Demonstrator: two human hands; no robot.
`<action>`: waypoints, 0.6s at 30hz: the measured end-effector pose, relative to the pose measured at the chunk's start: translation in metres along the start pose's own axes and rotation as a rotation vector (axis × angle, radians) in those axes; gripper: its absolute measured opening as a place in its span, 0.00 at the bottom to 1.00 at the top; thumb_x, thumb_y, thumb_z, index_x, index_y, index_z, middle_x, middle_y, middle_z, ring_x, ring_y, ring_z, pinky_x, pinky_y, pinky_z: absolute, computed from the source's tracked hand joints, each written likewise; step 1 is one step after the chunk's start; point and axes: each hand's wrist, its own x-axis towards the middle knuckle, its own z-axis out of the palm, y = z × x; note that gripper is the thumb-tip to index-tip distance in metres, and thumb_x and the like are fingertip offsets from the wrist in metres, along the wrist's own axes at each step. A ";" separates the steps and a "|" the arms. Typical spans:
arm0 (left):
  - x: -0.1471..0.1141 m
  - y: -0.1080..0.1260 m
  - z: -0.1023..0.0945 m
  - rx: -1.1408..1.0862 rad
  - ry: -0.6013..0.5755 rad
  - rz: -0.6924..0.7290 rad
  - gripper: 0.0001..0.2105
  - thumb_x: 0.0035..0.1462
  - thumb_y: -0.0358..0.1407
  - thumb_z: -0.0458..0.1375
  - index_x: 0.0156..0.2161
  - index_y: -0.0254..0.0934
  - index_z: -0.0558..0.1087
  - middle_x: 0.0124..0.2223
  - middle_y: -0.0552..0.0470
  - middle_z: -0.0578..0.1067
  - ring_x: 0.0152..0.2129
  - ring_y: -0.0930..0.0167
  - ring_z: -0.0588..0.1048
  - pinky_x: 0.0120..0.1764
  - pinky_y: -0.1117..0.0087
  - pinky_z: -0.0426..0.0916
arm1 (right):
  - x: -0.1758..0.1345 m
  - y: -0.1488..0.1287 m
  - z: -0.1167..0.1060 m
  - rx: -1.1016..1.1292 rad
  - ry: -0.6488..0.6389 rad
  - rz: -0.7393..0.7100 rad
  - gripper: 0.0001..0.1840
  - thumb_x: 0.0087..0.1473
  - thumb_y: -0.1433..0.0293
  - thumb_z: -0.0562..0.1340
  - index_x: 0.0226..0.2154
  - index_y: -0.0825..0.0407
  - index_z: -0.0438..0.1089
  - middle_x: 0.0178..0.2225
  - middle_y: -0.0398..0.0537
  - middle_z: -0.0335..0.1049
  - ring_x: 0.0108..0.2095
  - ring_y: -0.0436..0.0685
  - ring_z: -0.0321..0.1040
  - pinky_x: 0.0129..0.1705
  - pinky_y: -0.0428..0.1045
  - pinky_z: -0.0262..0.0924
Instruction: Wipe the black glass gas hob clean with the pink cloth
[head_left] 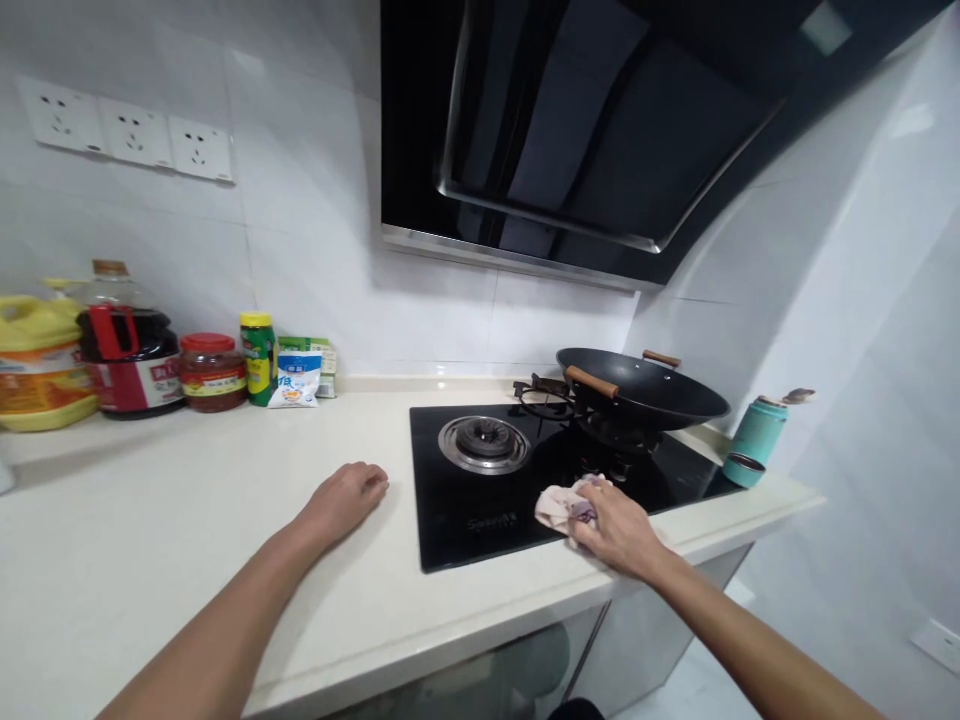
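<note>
pale tiled walls [315,250], cream counter [187,500]; the floor [686,690], barely visible, looks white.

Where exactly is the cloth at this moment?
In the head view, the cloth is just right of centre, under the person's right hand at the front edge of the black stovetop, nearer the camera than the wok.

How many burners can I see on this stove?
2: the left burner, with no pan on it, and the right burner, partly hidden beneath the wok.

A crumpled pale pink cloth [556,508] with purplish patches lies on the glossy black cooktop's [450,510] front edge.
</note>
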 end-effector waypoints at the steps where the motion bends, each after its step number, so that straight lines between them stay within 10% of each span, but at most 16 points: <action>1: 0.000 0.000 0.001 -0.001 0.000 0.005 0.17 0.59 0.46 0.50 0.39 0.39 0.78 0.43 0.44 0.80 0.43 0.60 0.77 0.47 0.62 0.69 | 0.003 -0.013 0.000 0.034 -0.006 -0.044 0.18 0.57 0.61 0.59 0.48 0.49 0.70 0.52 0.54 0.69 0.53 0.63 0.65 0.56 0.54 0.55; 8: -0.001 -0.001 -0.003 0.000 -0.021 -0.005 0.17 0.60 0.46 0.50 0.39 0.40 0.77 0.43 0.45 0.80 0.43 0.60 0.76 0.46 0.61 0.69 | 0.070 -0.061 0.001 0.037 -0.189 -0.047 0.22 0.57 0.58 0.59 0.52 0.50 0.68 0.51 0.55 0.69 0.51 0.63 0.66 0.51 0.53 0.56; 18: -0.008 0.009 -0.005 0.004 -0.072 -0.021 0.15 0.62 0.44 0.49 0.39 0.40 0.76 0.43 0.46 0.78 0.45 0.61 0.74 0.49 0.61 0.68 | 0.185 0.019 0.015 -0.083 -0.440 0.368 0.29 0.53 0.57 0.61 0.53 0.56 0.69 0.51 0.65 0.74 0.51 0.69 0.73 0.46 0.55 0.63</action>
